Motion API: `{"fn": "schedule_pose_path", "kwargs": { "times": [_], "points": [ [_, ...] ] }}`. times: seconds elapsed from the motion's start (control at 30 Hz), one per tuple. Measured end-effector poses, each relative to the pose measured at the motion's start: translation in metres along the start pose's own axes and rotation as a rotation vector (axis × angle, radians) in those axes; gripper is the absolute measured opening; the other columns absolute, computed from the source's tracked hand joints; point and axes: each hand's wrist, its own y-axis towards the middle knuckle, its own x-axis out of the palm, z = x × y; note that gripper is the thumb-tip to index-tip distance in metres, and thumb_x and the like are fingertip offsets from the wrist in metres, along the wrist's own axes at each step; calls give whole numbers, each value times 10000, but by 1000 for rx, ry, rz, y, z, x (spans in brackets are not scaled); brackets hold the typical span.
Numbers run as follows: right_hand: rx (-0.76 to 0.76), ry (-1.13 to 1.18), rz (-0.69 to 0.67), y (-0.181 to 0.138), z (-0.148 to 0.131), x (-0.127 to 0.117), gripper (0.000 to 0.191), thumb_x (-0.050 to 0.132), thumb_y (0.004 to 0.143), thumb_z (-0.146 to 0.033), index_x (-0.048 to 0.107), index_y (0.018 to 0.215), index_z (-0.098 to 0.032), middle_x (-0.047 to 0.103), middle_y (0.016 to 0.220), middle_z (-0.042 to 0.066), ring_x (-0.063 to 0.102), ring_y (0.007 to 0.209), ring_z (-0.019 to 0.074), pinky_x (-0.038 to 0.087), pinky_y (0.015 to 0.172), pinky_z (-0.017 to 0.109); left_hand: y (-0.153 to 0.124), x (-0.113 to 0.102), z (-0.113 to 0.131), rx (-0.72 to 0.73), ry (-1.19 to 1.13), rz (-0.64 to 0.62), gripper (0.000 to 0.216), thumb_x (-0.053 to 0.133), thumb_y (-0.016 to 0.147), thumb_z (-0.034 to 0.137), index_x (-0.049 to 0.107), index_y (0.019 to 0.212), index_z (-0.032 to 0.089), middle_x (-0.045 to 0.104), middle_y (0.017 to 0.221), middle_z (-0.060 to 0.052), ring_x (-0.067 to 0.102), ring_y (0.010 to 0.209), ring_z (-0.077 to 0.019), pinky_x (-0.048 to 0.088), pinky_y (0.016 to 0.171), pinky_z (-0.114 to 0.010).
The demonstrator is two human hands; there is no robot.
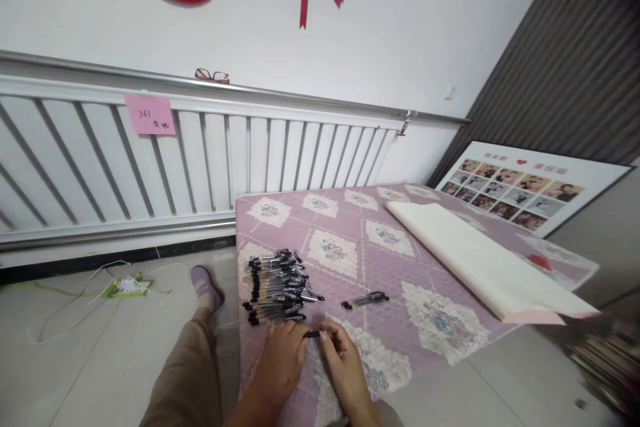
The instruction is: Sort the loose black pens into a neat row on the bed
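Note:
My left hand (280,360) and my right hand (343,357) meet at the near edge of a purple quilted mat (360,260). Together they pinch one black pen (313,333), which lies crosswise between the fingertips of both. Just beyond them sits a pile of several black pens (277,287). A single assembled pen (365,300) lies apart to the right of the pile.
A roll of cream paper (480,260) lies diagonally on the mat's right side. A white radiator (175,160) with a pink note (149,114) lines the wall. A framed photo collage (520,187) leans at right. My leg (185,373) stretches over the tiled floor, near cables (125,287).

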Motion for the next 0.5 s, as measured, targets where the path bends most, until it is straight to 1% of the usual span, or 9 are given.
{"fn": "schedule_pose_path", "kwargs": {
  "times": [0.07, 0.17, 0.23, 0.37, 0.5],
  "points": [
    [-18, -18, -20, 0, 0, 0, 221, 539, 812, -405, 610, 840, -197, 644, 808, 32, 598, 801, 200, 462, 753, 281, 0, 0, 0, 1, 4, -8, 239, 412, 892, 194, 609, 1014, 252, 622, 987, -20, 531, 956, -196, 360, 877, -345],
    [-30, -55, -15, 0, -1, 1, 239, 518, 825, -412, 587, 741, -200, 609, 710, 14, 576, 710, 187, 458, 680, 270, -1, 1, -1, 7, 5, -14, 237, 406, 896, 208, 608, 1014, 251, 623, 986, -23, 531, 952, -199, 360, 873, -349],
    [-25, -63, 2, 1, 0, 1, 236, 522, 822, -411, 593, 751, -198, 618, 723, 18, 580, 716, 190, 459, 682, 274, 0, 2, -2, 8, 2, -15, 243, 404, 896, 208, 608, 1021, 248, 623, 991, -27, 531, 951, -198, 362, 872, -346],
    [-30, -46, -1, 1, 2, 3, 223, 550, 803, -387, 619, 884, -192, 659, 859, 44, 603, 827, 207, 462, 769, 293, 0, 2, -2, -5, 8, -6, 249, 410, 892, 193, 610, 1028, 252, 624, 990, -24, 534, 956, -193, 366, 877, -341],
    [-43, -75, -19, 0, 0, 3, 216, 544, 808, -394, 620, 780, -194, 648, 752, 29, 599, 745, 199, 467, 707, 283, 0, 1, 1, -12, 10, -8, 245, 410, 891, 198, 621, 1007, 249, 630, 973, -25, 540, 953, -193, 374, 879, -347]
  ]
}}
